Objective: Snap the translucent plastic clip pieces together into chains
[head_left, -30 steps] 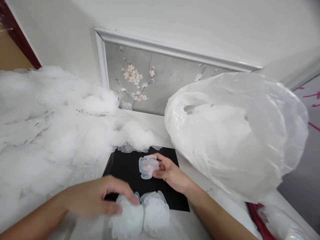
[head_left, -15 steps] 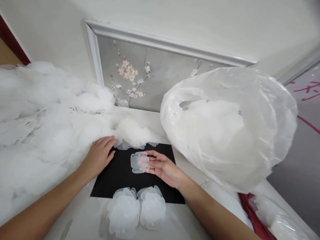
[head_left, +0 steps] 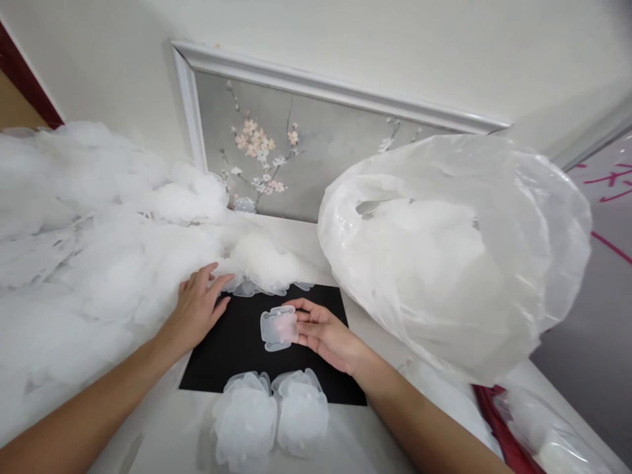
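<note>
Piece of clear plastic is over the middle of a black sheet, pinched at one side between the thumb and fingers of the right hand. Whether it touches the sheet cannot be told. Left hand is open, fingers spread at the near edge of a white heap; contact with any single piece cannot be confirmed.

Handling notes (judgement): the side pinch suits a thin piece, since most of its face shows against the dark ground. Grip should be light, to avoid bowing it. Left fingertips would do best to separate one piece by its rim; pieces overlap there and may drag neighbours along.

Surroundings: left stack and right stack of similar pieces sit side by side across the sheet's near edge; a low wrist could knock them. Heap's loose pieces overlap the far edge, crowding that side. Large plastic bag, mouth open, white contents inside, bulges beside the right forearm and limits room there. Framed flower picture behind, out of the way.
</note>
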A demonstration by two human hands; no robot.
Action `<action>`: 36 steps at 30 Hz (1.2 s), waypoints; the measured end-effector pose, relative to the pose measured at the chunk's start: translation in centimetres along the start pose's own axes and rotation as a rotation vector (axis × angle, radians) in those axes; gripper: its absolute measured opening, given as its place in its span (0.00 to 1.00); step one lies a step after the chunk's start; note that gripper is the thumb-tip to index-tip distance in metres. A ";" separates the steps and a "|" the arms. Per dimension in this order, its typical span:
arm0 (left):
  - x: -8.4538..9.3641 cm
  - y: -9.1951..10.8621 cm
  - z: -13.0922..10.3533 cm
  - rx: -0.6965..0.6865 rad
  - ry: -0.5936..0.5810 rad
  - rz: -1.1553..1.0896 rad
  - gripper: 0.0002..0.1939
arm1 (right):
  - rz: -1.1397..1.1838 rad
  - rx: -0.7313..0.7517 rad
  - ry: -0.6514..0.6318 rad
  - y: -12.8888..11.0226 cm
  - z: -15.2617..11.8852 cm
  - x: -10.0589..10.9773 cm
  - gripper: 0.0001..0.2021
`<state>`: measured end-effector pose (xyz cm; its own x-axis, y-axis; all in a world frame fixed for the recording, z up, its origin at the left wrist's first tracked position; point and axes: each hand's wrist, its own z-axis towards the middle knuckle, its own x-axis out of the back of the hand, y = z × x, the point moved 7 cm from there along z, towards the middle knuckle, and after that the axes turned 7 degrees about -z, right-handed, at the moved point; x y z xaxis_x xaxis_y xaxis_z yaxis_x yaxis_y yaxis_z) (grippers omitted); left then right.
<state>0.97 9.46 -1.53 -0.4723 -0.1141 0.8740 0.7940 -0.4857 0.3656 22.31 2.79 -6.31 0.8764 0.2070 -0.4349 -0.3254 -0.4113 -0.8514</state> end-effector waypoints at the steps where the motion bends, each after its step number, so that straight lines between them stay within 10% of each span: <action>1: -0.1 0.0 0.0 0.001 -0.006 0.030 0.18 | 0.000 0.001 -0.001 0.0 0.0 0.0 0.20; 18: 0.5 0.7 0.0 -0.166 0.012 -0.014 0.13 | -0.001 0.005 -0.017 0.1 0.1 0.1 0.18; 25: 3.5 2.6 -0.6 -0.220 0.207 -0.045 0.13 | 0.007 -0.005 -0.013 0.0 -0.1 -0.1 0.17; 36: 1.5 4.1 -1.9 -0.311 0.052 -0.186 0.15 | 0.068 -0.043 0.085 0.2 0.0 0.6 0.20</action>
<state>2.77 5.63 0.68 -0.6225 -0.0391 0.7817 0.5422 -0.7418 0.3947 22.78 2.83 -6.74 0.8805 0.1019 -0.4629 -0.3709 -0.4599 -0.8068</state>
